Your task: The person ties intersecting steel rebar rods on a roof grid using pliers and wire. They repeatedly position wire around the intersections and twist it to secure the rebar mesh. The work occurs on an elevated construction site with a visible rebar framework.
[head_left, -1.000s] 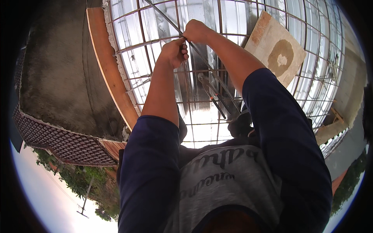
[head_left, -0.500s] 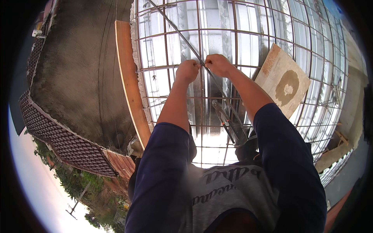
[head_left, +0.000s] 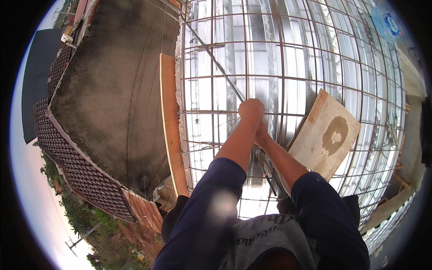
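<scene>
My left hand (head_left: pixel 252 109) is closed in a fist around a long, thin grey steel bar (head_left: pixel 210 55), near a crossing of the rebar mesh (head_left: pixel 245 54). From the fist the bar runs slantwise over the mesh toward the far left. Just nearer to me, my right hand (head_left: pixel 260 133) is partly covered by my left hand and forearm; its fingers are hidden. Below the hands lies a long-handled cutting tool (head_left: pixel 268 175) with orange marks on its dark handles, partly covered by my right forearm.
Shiny ribbed metal decking (head_left: pixel 261 67) lies under the mesh. A stained plywood board (head_left: pixel 325 135) rests at right. A wooden plank (head_left: pixel 171 130) edges the deck at left, beside a grey concrete surface (head_left: pixel 112 90). A clear plastic bottle (head_left: pixel 388 22) stands far right.
My left hand has moved from a pinch beside the bar to a fist on it. My right hand has come back toward me, behind the left. The whole view has shifted.
</scene>
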A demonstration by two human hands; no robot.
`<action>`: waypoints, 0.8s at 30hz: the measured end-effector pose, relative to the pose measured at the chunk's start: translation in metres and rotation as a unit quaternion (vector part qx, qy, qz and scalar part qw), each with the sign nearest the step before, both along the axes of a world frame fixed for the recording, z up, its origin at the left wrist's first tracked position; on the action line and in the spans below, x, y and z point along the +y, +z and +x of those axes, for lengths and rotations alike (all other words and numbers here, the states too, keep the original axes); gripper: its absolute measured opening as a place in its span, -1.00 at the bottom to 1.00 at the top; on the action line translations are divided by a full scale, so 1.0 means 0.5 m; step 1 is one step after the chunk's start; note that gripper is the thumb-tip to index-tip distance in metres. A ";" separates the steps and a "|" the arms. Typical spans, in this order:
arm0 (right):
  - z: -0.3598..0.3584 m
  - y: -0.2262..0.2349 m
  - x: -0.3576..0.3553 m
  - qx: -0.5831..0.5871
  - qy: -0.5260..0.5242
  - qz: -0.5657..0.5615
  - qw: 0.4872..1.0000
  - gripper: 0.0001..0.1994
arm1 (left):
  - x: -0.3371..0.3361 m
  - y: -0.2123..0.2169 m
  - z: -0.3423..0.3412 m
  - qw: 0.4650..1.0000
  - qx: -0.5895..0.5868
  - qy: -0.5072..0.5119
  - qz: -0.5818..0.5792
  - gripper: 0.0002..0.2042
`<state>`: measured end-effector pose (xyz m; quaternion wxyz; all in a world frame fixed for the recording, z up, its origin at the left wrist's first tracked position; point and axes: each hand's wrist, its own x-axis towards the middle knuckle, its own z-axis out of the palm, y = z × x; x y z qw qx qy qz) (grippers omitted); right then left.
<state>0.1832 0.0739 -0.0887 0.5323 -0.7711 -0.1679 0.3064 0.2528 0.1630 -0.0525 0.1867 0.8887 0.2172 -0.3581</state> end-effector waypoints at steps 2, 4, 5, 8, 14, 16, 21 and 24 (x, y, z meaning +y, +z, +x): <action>-0.001 0.009 -0.019 -0.081 0.064 -0.077 0.992 -0.59 | -0.009 0.035 0.016 0.997 0.029 -0.075 -0.003 -0.77; -0.041 0.111 -0.019 0.022 0.012 -0.261 0.965 -0.59 | 0.023 0.064 0.002 0.988 0.043 -0.145 -0.012 -0.79; -0.072 0.118 -0.038 -0.006 0.109 -0.318 0.942 -0.59 | 0.047 0.080 -0.007 0.980 0.037 -0.192 -0.025 -0.80; -0.175 0.118 -0.126 0.002 0.332 -0.444 0.832 -0.52 | 0.102 0.133 -0.017 0.975 0.056 -0.170 -0.132 -0.78; -0.299 0.127 -0.248 0.081 0.388 -0.527 0.752 -0.39 | 0.182 0.156 -0.056 0.866 0.078 0.182 -0.459 -0.62; -0.319 0.118 -0.263 0.085 0.344 -0.535 0.767 -0.35 | 0.189 0.136 -0.070 0.801 0.028 0.246 -0.545 -0.62; -0.324 0.083 -0.280 0.061 0.214 -0.460 0.860 -0.30 | 0.186 0.094 -0.067 0.885 -0.119 0.117 -0.435 -0.67; -0.291 0.093 -0.271 0.095 0.187 -0.433 0.876 -0.40 | 0.164 0.065 -0.052 0.934 -0.247 0.075 -0.247 -0.75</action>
